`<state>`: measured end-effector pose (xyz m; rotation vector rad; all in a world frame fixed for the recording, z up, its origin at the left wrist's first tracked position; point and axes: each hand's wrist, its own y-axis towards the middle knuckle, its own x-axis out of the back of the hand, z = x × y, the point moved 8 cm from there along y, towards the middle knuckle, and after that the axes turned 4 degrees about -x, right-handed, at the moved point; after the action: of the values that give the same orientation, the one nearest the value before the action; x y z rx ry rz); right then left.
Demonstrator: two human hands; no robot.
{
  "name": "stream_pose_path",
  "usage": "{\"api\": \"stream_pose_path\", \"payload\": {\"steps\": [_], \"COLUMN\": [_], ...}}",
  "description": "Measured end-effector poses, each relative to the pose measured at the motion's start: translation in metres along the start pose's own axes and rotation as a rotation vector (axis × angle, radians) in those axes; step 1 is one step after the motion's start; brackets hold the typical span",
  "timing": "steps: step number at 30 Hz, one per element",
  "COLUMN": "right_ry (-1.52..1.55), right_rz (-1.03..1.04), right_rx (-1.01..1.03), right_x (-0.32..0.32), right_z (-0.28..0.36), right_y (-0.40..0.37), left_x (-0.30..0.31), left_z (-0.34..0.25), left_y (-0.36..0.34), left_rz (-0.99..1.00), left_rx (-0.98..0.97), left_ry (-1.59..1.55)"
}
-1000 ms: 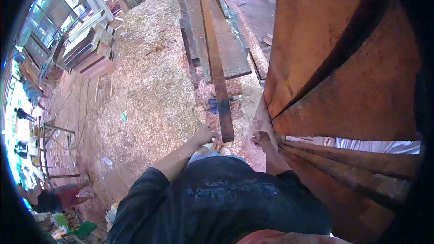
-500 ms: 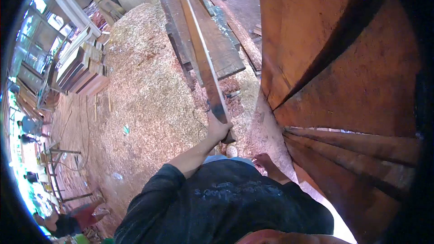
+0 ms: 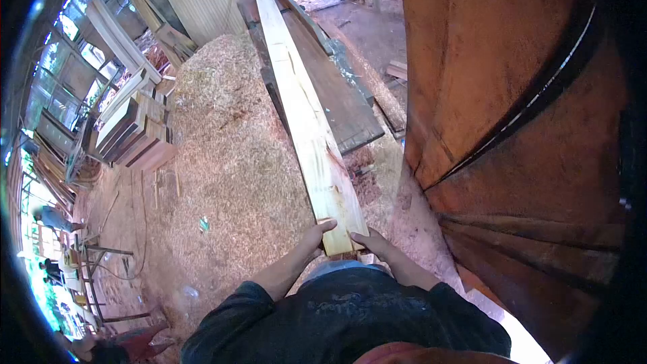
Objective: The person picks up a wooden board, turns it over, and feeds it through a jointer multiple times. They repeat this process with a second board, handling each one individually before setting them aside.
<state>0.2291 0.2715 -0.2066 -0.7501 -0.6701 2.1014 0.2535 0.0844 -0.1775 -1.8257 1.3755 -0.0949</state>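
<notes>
"Where's the board [image 3: 303, 108] sitting?"

"It's running lengthwise over the bench [image 3: 354, 118], pale face up, w/ its near end jutting past the bench toward the person. Can't tell if it's touching the benchtop."

"And the hands?"

"Left hand [image 3: 315, 238] is grasping the board's near end at the left edge, thumb on top. Right hand [image 3: 375, 244] is grasping the same end at the right, thumb also on top. Fingers underneath are mostly hiding."

"What's around the bench?"

"Shavings [image 3: 222, 128] are covering the floor left of it, w/ a wood stack [image 3: 138, 131] standing farther left. Big brown slabs [image 3: 512, 87] are rising to its right."
</notes>
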Motion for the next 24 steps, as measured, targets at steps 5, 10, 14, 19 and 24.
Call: {"api": "stream_pose_path", "payload": {"steps": [5,10,14,19,24], "right_ry": [-0.135,-0.037,0.099,0.226,0.17], "right_rz": [-0.017,0.078,0.304,0.36,0.304], "right_rx": [0.04,0.382,0.664,0.776,0.799], "right_x": [0.009,-0.029,-0.075,-0.126,-0.137], "right_z": [0.07,0.165,0.276,0.36,0.376], "right_y": [-0.061,-0.125,-0.201,-0.244,-0.26], "left_x": [-0.042,-0.08,-0.103,-0.135,-0.148], "left_z": [-0.043,-0.142,-0.262,-0.346,-0.361], "left_y": [-0.042,-0.111,-0.184,-0.235,-0.248], "left_rz": [0.147,0.14,0.194,0.386,0.532], "left_rx": [0.046,-0.149,-0.435,-0.638,-0.645], "left_ry": [-0.111,-0.078,-0.059,-0.103,-0.082]}}
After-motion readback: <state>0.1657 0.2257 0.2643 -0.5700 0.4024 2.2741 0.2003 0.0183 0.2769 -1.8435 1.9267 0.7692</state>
